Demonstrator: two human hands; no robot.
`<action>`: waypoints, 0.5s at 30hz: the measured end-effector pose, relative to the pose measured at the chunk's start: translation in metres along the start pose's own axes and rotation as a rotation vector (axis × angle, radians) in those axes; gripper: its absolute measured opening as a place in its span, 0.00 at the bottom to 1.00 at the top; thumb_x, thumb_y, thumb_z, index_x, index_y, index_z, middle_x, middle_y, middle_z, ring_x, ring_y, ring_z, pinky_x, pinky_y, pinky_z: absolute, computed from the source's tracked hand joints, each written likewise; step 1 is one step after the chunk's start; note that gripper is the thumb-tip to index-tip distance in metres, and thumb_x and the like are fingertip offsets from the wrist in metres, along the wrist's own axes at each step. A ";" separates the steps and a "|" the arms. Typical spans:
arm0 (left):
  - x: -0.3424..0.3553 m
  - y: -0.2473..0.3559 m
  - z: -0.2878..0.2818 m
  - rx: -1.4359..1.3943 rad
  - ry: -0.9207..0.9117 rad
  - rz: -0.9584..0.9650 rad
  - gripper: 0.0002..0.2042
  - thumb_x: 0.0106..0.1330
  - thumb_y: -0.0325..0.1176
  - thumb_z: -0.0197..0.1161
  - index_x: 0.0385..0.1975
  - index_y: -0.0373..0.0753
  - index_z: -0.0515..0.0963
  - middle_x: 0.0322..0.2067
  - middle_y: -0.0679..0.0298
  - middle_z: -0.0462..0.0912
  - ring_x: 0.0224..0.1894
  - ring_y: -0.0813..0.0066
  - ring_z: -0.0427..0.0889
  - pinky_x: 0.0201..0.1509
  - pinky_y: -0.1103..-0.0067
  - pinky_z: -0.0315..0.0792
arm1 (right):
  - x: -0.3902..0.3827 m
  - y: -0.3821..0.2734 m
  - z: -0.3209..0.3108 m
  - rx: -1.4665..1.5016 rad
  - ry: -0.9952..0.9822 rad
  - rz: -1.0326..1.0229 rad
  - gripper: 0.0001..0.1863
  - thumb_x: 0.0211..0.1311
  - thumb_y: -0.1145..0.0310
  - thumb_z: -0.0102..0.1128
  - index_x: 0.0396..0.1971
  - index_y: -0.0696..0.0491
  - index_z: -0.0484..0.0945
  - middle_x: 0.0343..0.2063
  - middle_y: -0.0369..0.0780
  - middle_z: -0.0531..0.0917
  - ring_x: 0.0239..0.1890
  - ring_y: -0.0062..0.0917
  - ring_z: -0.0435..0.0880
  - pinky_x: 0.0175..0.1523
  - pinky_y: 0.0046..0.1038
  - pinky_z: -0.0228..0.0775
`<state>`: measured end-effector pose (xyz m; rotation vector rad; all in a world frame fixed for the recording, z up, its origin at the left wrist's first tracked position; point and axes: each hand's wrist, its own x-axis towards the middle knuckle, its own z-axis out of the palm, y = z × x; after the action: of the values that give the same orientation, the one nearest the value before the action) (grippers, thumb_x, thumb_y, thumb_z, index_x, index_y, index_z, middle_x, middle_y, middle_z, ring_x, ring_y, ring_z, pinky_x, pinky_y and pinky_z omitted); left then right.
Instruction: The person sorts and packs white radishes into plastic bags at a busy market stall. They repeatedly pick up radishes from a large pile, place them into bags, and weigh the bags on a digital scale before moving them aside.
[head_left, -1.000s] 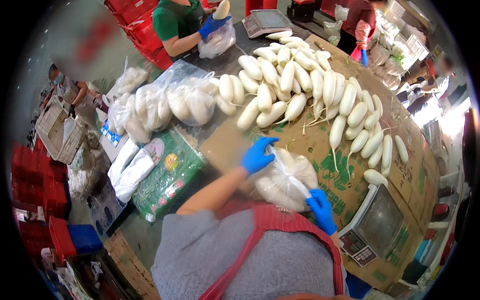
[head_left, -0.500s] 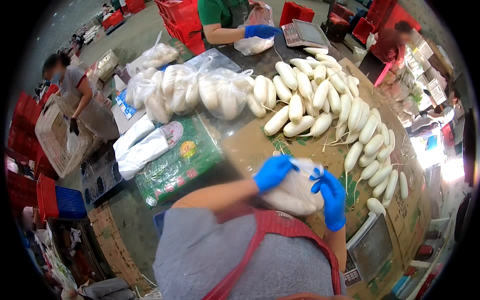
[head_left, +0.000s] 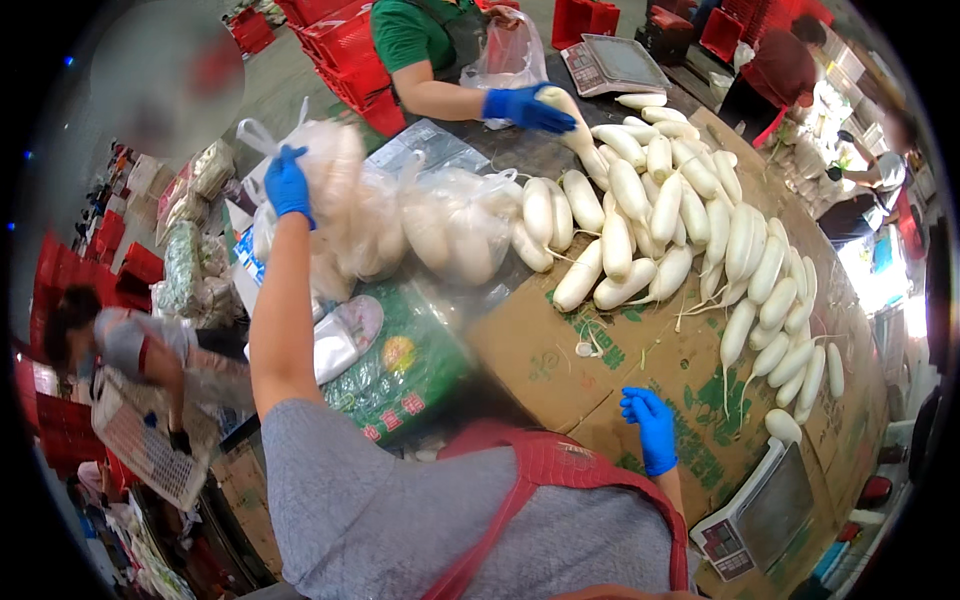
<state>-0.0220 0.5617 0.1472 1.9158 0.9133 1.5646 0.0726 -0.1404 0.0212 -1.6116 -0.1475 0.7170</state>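
My left hand (head_left: 288,182), in a blue glove, is raised at the far left and grips the top of a clear plastic bag of white radishes (head_left: 345,205), which sits against other filled bags (head_left: 455,225). My right hand (head_left: 650,428), also blue-gloved, rests with fingers apart on the brown cardboard (head_left: 560,365) covering the table and holds nothing. A long pile of loose white radishes (head_left: 700,235) lies across the cardboard beyond it.
A digital scale (head_left: 765,515) sits by my right side, a second scale (head_left: 612,63) at the far end. Opposite, a person in green with a blue glove (head_left: 520,108) holds a radish and a bag. A green package (head_left: 400,365) lies left. Red crates (head_left: 345,40) stand behind.
Both hands were on a bag of radishes in front of me; now my left hand has carried it up and left to the stacked bags, and my right hand has let go.
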 end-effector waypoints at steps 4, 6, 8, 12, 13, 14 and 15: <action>0.011 -0.113 -0.009 0.562 -0.118 -0.213 0.19 0.65 0.45 0.52 0.46 0.40 0.82 0.40 0.49 0.83 0.50 0.49 0.78 0.54 0.62 0.69 | 0.011 0.009 -0.006 -0.112 0.010 0.040 0.13 0.67 0.69 0.52 0.46 0.57 0.80 0.36 0.38 0.83 0.36 0.18 0.79 0.42 0.21 0.71; -0.009 -0.172 -0.031 0.836 0.013 0.077 0.22 0.62 0.40 0.55 0.55 0.41 0.75 0.46 0.44 0.80 0.52 0.48 0.77 0.56 0.63 0.69 | 0.017 0.012 -0.011 -0.177 -0.015 0.046 0.13 0.67 0.69 0.53 0.46 0.57 0.80 0.37 0.38 0.83 0.37 0.19 0.80 0.43 0.22 0.72; -0.029 -0.142 -0.008 0.926 -0.110 -0.103 0.26 0.59 0.37 0.58 0.60 0.41 0.70 0.51 0.41 0.75 0.54 0.47 0.75 0.57 0.63 0.69 | 0.019 0.024 -0.013 -0.226 0.003 0.042 0.13 0.66 0.69 0.53 0.46 0.57 0.80 0.37 0.39 0.83 0.39 0.21 0.81 0.44 0.23 0.72; -0.045 -0.140 -0.061 0.762 -0.218 -0.164 0.29 0.57 0.34 0.58 0.63 0.41 0.66 0.55 0.41 0.72 0.57 0.47 0.73 0.57 0.62 0.69 | 0.028 0.031 -0.006 -0.278 -0.080 0.026 0.13 0.65 0.69 0.54 0.45 0.58 0.80 0.39 0.41 0.83 0.41 0.23 0.81 0.46 0.25 0.73; -0.052 -0.139 -0.079 0.465 -0.231 -0.324 0.30 0.57 0.34 0.60 0.63 0.39 0.66 0.56 0.41 0.71 0.57 0.47 0.71 0.58 0.62 0.67 | 0.030 0.036 -0.005 -0.297 -0.098 0.019 0.13 0.65 0.69 0.54 0.45 0.58 0.80 0.39 0.41 0.83 0.41 0.23 0.81 0.46 0.25 0.73; -0.072 -0.139 -0.097 0.513 -0.144 -0.228 0.30 0.57 0.35 0.61 0.62 0.38 0.66 0.55 0.42 0.72 0.57 0.47 0.72 0.58 0.62 0.67 | 0.029 0.041 -0.004 -0.317 -0.117 0.013 0.13 0.65 0.69 0.55 0.45 0.58 0.80 0.39 0.41 0.83 0.41 0.24 0.82 0.46 0.25 0.73; -0.102 -0.128 -0.107 0.553 -0.067 -0.132 0.30 0.57 0.35 0.62 0.62 0.37 0.67 0.54 0.42 0.72 0.56 0.47 0.72 0.58 0.62 0.67 | 0.027 0.044 -0.004 -0.342 -0.141 0.016 0.13 0.65 0.69 0.55 0.45 0.58 0.80 0.39 0.41 0.83 0.41 0.24 0.82 0.46 0.25 0.73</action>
<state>-0.1618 0.5642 0.0103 2.1931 1.5289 1.2446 0.0824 -0.1391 -0.0293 -1.8873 -0.3769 0.8523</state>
